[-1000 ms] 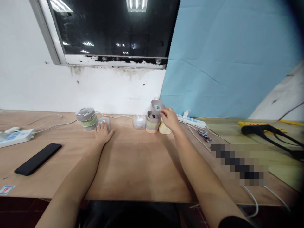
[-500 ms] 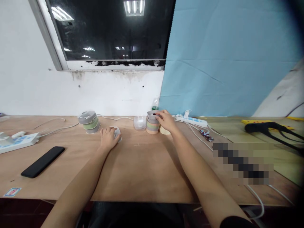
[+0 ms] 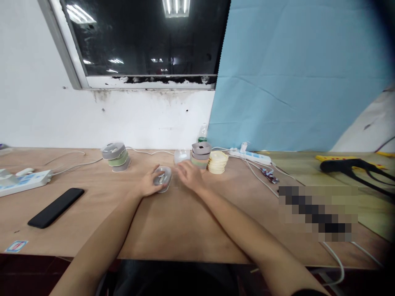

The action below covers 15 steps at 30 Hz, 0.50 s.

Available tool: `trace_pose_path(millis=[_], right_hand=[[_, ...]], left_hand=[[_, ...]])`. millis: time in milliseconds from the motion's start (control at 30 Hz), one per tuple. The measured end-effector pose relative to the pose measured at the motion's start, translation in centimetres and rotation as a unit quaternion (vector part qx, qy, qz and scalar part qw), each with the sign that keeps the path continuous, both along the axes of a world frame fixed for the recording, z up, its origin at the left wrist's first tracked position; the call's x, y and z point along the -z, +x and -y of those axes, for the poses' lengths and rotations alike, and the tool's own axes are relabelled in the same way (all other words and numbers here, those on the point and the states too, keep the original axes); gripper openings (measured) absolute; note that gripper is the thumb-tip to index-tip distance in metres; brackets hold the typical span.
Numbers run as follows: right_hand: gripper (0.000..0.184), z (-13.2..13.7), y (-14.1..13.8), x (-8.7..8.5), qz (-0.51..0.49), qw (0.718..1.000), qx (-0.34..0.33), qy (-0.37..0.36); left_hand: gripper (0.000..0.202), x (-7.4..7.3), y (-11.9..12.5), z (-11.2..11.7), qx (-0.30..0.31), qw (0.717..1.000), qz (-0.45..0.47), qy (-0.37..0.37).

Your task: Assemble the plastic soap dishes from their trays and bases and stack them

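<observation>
My left hand (image 3: 150, 184) grips a small grey round spool (image 3: 163, 179) on the wood tabletop (image 3: 173, 224), fingers wrapped over its right side. My right hand (image 3: 189, 175) sits just to the right of it, fingers loosely apart and holding nothing. Close beyond that hand stand a clear plastic cup (image 3: 182, 156), a stack of grey and pastel rolls (image 3: 200, 155) and a pile of cream rings (image 3: 217, 162). Farther left stands another stack of grey and green rolls (image 3: 116, 157).
A black phone (image 3: 55, 207) lies at the left and a white power strip (image 3: 24, 183) with cables sits by the left edge. Another power strip (image 3: 249, 156) lies at the back right. A plastic bottle (image 3: 203, 133) stands behind the stack. A pixelated patch covers part of the right side.
My right hand has left the top of the stack and moved left, close to my left hand. My left hand has shifted right with the spool. The cream pile now shows in full.
</observation>
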State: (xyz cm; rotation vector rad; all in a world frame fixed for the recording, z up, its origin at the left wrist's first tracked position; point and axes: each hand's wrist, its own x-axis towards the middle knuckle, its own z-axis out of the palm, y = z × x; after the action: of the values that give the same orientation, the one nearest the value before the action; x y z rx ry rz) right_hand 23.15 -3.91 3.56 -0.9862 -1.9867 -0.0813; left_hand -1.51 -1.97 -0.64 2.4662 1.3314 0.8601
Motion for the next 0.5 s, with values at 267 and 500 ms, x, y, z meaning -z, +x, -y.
trace_pose_path(millis=[267, 500], right_hand=[[0.028, 0.9, -2.3, 3.2, 0.059, 0.993, -0.080, -0.057], [0.033, 0.0, -0.2, 3.4, 0.071, 0.988, -0.051, -0.131]], left_hand=[[0.084, 0.0, 0.6, 0.6, -0.052, 0.997, 0.012, -0.052], [0.075, -0.9, 0.5, 1.1, -0.059, 0.995, 0.075, -0.027]])
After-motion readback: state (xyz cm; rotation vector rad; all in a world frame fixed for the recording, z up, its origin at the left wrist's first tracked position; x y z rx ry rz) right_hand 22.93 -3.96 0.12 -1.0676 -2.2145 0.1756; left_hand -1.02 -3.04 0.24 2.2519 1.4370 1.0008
